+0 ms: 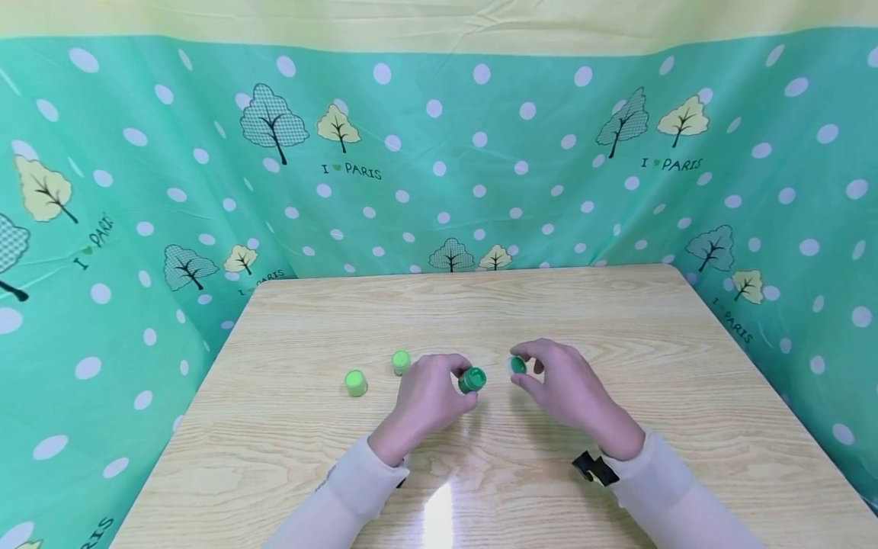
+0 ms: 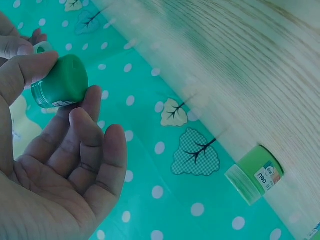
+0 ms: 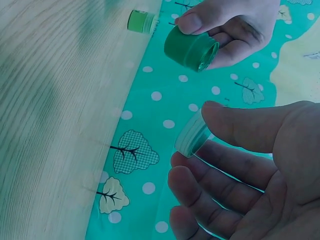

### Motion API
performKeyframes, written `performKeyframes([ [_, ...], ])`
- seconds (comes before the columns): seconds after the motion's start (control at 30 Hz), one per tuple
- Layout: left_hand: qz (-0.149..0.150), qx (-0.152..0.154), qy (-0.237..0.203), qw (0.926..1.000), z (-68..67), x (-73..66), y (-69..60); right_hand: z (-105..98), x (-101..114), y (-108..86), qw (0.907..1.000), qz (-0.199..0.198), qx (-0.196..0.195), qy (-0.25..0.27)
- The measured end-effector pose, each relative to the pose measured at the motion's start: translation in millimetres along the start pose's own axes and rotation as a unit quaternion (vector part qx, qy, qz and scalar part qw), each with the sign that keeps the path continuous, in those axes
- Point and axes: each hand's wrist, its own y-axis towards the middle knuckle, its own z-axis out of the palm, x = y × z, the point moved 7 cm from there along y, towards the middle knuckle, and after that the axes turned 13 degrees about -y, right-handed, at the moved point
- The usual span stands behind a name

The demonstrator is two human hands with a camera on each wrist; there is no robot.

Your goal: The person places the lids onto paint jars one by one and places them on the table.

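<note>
My left hand (image 1: 427, 393) pinches a small dark green paint jar (image 1: 472, 380) between thumb and fingers, tilted above the table. Its mouth is uncovered and green shows inside, as the right wrist view of the jar (image 3: 187, 49) also shows. A short gap to the right, my right hand (image 1: 569, 385) holds a round clear-rimmed lid (image 1: 517, 365) by its edge, with green on its inner face. Lid and jar are apart. Two light green jars, one nearer (image 1: 355, 383) and one farther (image 1: 401, 362), stand left of my left hand with their lids on.
The wooden table (image 1: 617, 320) has a pale grain and a bright light reflection near its front. A green dotted curtain (image 1: 439, 198) with printed trees hangs behind it and along both sides. Dark straps (image 1: 595, 468) show at the wrists.
</note>
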Motion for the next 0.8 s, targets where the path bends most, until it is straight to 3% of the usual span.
performKeyframes([
  [0.8, 0.011, 0.005, 0.013, 0.9998, 2.3, 0.9, -4.5, 4, 21, -2.5, 0.9994, -0.024, 0.007, 0.025],
])
